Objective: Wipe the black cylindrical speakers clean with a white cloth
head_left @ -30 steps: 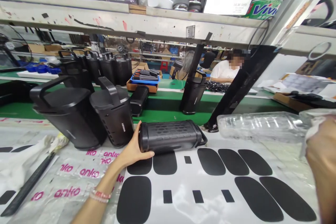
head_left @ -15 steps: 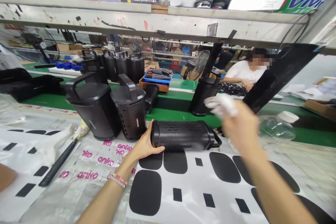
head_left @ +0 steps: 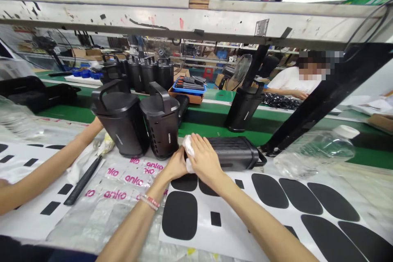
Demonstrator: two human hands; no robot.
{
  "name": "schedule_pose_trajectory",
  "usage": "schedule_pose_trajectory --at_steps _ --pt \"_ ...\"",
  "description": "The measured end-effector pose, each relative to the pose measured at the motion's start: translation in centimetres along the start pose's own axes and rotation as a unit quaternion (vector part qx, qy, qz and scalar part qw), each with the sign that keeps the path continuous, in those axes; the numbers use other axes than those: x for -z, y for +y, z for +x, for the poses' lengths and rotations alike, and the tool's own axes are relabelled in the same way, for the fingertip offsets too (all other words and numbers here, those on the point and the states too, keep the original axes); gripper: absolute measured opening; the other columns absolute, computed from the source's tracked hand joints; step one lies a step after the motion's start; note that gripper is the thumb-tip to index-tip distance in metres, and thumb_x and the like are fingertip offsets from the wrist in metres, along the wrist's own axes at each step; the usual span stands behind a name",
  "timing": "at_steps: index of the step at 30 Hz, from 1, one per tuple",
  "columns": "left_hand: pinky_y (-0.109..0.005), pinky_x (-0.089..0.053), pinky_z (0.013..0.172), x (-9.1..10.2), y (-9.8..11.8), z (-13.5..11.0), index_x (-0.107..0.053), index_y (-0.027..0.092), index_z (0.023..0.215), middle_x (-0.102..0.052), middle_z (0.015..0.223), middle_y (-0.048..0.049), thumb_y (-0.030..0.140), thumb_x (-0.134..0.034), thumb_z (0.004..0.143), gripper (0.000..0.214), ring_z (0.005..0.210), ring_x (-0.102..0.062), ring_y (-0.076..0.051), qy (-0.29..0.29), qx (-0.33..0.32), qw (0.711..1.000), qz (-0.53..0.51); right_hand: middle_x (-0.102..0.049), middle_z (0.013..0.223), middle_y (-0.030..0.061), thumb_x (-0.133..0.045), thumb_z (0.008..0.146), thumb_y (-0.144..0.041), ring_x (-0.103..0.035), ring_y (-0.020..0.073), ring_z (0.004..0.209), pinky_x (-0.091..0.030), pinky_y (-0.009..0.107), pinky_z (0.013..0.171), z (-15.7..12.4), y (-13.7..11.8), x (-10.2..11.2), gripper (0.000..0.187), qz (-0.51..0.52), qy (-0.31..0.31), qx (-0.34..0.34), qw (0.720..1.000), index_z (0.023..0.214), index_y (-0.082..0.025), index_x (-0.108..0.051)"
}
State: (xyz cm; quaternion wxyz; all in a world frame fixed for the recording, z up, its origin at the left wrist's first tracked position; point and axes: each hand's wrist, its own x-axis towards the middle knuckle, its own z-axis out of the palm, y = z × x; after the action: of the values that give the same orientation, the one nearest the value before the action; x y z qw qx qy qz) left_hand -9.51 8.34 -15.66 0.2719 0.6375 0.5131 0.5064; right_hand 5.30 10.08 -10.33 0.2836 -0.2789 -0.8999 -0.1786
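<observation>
My left hand (head_left: pixel 177 164) cups the presumably rigid speaker (head_left: pixel 235 152) by its end, at the sheet's (head_left: pixel 204 217) far edge; my right hand (head_left: pixel 204 159) clasps tissue (head_left: pixel 189 146).

Forearms (head_left: pixel 260 221) angled inward, left hand (head_left: pixel 177 165) curled, right hand (head_left: pixel 205 159) just beside it, right fingers (head_left: pixel 201 143) close together.

Two upright units (head_left: pixel 124 127) stand left of the lying unit (head_left: pixel 231 151); a bottle (head_left: pixel 316 153) is to its right and a sheet (head_left: pixel 204 217) before it. Behind, another upright unit (head_left: pixel 243 109) stands on the rear worktop (head_left: pixel 211 122).
</observation>
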Motion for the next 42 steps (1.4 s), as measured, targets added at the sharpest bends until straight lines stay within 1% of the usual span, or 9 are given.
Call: schedule_pose_trajectory --at_steps 14,20,22,25,28,30,34,37,42 --pt "-0.042 -0.029 0.115 0.0 0.0 0.2 -0.034 0.013 0.143 -0.045 0.145 -0.0163 0.024 -0.063 0.074 0.075 0.135 -0.041 -0.027 -0.007 -0.014 0.999 0.038 -0.044 0.14 0.0226 -0.04 0.091 -0.017 -0.041 0.0334 0.132 -0.033 0.051 0.111 1.3 -1.7 -0.2 0.047 0.018 -0.016 -0.054 0.998 0.131 0.004 -0.05" --pt "-0.042 -0.043 0.105 0.5 1.3 0.3 -0.013 0.016 0.151 -0.05 0.14 -0.0152 0.033 -0.068 0.075 0.095 0.122 -0.056 -0.027 -0.015 0.042 0.998 0.051 -0.055 0.134 0.0107 -0.035 0.09 -0.016 -0.049 0.0296 0.126 -0.046 0.049 0.101 -5.5 -1.6 4.0 0.045 0.144 -0.015 -0.057 0.988 0.128 -0.013 -0.058" --pt "-0.042 -0.041 0.106 0.5 1.7 0.2 -0.01 0.016 0.151 -0.048 0.142 -0.0153 0.04 -0.074 0.07 0.106 0.126 -0.052 -0.029 -0.013 0.055 0.997 0.057 -0.071 0.103 0.0113 -0.038 0.093 -0.036 -0.065 0.0293 0.097 -0.056 0.043 0.08 -6.9 0.1 5.6 0.039 0.262 -0.037 -0.23 0.937 0.105 -0.016 -0.07" --pt "-0.043 -0.04 0.107 0.6 2.0 0.2 -0.011 0.017 0.151 -0.052 0.138 -0.0136 0.045 -0.076 0.067 0.11 0.125 -0.052 -0.028 -0.016 0.067 0.996 0.064 -0.06 0.05 0.0076 -0.047 0.084 -0.064 -0.06 0.0243 0.051 -0.05 0.034 0.052 -6.9 3.2 7.5 0.055 0.385 -0.067 -0.495 0.776 0.059 -0.017 -0.06" --pt "-0.044 -0.039 0.108 0.6 1.9 0.1 -0.011 0.018 0.151 -0.053 0.137 -0.0126 0.046 -0.076 0.068 0.11 0.126 -0.051 -0.028 -0.019 0.066 0.996 0.065 -0.06 0.05 0.0073 -0.051 0.078 -0.071 -0.057 0.0222 0.048 -0.045 0.03 0.046 -5.7 4.7 8.4 0.057 0.424 0.018 -0.58 0.695 0.061 -0.016 -0.057" --pt "-0.045 -0.038 0.109 0.5 1.7 0.0 -0.011 0.019 0.151 -0.051 0.139 -0.013 0.047 -0.076 0.068 0.109 0.127 -0.05 -0.029 -0.02 0.061 0.996 0.065 -0.068 0.073 0.0104 -0.05 0.084 -0.064 -0.064 0.0248 0.065 -0.05 0.033 0.057 -4.8 3.9 7.9 0.052 0.385 0.102 -0.517 0.758 0.082 -0.014 -0.064" --pt "-0.044 -0.04 0.108 0.4 1.0 0.1 -0.014 0.016 0.15 -0.049 0.141 -0.0152 0.041 -0.073 0.071 0.102 0.126 -0.051 -0.03 -0.027 0.036 0.997 0.056 -0.059 0.127 0.0149 -0.044 0.093 -0.029 -0.053 0.0277 0.119 -0.045 0.043 0.099 -2.5 0.2 4.2 0.036 0.207 0.102 -0.106 0.967 0.121 -0.012 -0.059" --pt "-0.043 -0.034 0.113 0.2 0.4 0.2 -0.037 0.016 0.141 -0.052 0.138 -0.0129 0.031 -0.064 0.08 0.068 0.131 -0.046 -0.029 -0.029 0.005 0.998 0.052 -0.049 0.139 0.015 -0.04 0.09 -0.016 -0.041 0.028 0.131 -0.037 0.044 0.109 -0.1 -1.7 0.8 0.044 0.063 0.013 0.028 0.998 0.131 -0.006 -0.053" --pt "-0.053 -0.04 0.104 0.1 -0.7 0.4 -0.056 0.017 0.121 -0.056 0.129 -0.0111 0.034 -0.061 0.089 0.036 0.119 -0.053 -0.027 -0.014 0.005 0.999 0.047 -0.059 0.122 0.0218 -0.044 0.088 -0.016 -0.05 0.0324 0.118 -0.038 0.047 0.107 0.7 -2.9 -0.4 0.039 0.011 -0.001 -0.028 1.0 0.119 0.001 -0.06"
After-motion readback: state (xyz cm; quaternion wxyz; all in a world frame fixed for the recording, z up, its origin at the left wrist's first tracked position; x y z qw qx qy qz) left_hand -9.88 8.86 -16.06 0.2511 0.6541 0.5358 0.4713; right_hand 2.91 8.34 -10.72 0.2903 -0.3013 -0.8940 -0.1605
